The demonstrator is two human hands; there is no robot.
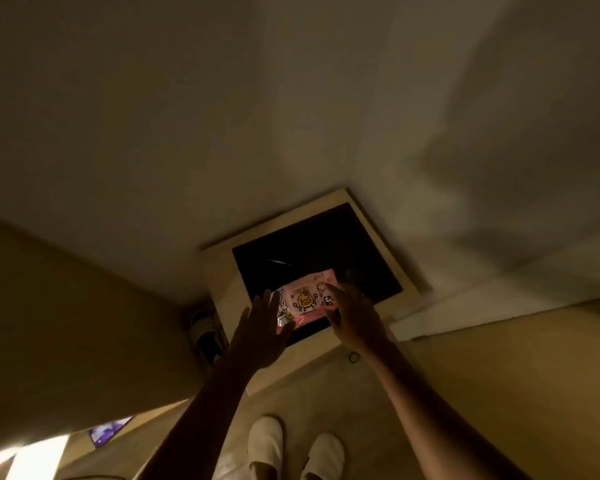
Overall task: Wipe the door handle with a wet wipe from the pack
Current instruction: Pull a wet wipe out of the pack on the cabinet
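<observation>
A pink wet wipe pack (305, 298) with a yellow duck and cartoon animals lies on the black top of a small light-wood table (222, 268). My left hand (262, 325) reaches over the pack's left end with fingers spread, touching or just above it. My right hand (352, 315) is at the pack's right end, fingertips on its edge. Whether either hand grips the pack is unclear in the dim light. No door handle is in view.
A pale wall (291, 116) fills the upper view. Dark shoes (203, 332) sit on the floor left of the table. My feet in white slippers (295, 448) stand on the tan floor. A small ring (354, 357) lies near the table's front edge.
</observation>
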